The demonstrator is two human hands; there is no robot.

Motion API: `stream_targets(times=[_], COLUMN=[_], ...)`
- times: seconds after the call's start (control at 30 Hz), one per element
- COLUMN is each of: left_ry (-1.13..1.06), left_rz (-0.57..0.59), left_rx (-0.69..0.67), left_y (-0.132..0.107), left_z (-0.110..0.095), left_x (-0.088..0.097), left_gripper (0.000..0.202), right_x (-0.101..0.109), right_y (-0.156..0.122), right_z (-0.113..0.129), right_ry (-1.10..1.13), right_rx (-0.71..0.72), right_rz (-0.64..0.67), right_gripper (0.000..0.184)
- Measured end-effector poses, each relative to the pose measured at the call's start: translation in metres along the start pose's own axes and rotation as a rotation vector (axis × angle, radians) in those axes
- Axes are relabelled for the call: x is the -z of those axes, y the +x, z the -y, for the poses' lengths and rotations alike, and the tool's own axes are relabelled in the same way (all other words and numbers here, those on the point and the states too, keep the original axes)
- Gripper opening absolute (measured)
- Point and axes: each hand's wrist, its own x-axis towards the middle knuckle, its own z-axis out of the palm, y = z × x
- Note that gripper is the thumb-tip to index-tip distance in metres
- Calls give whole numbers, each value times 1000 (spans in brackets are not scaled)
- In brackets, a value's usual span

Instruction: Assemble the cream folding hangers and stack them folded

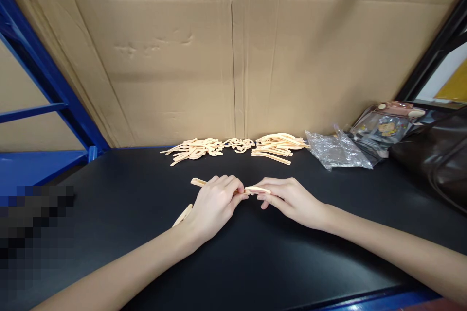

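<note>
My left hand (218, 199) is closed on a long, flat, cream-coloured plastic strip (198, 182), whose end with a slot sticks out to the left of the knuckles. My right hand (288, 198) pinches a small curved cream piece (258, 189) between thumb and fingers. The two pieces meet between my fingertips above the table; whether they are joined, I cannot tell. Another cream piece (182, 215) lies on the table just left of my left wrist, partly hidden by it.
Along the back lie a pile of hooked cream pieces (199, 148), some ring-like curled ones (240, 144) and a stack of curved strips (279, 145). Right of them are a clear plastic bag (337, 148), a see-through pouch (379, 129) and a dark bag (434, 150). Cardboard (164, 68) walls the back.
</note>
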Motion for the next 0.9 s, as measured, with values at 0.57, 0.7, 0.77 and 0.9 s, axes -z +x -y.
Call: stream_targets(times=[0.57,0.7,0.77,0.9], left_ry=[-57,-32,-19,-34], left_rz=[12,49,59,76], left_rx=[-13,-66,-74,-76], left_y=[2,3,3,4], left_z=[6,4,4,3], left_x=[2,5,6,6], left_gripper=[6,8,9,9], right_x=[2,5,6,3], right_y=[2,3,4,3], right_z=[-1,-1,0,1], right_ry=[-68,-29,-27,82], right_rx=[-49,-35,-41,-127], right_rz=[-46,-60,-51,-102], right_gripper=[29,30,30,29])
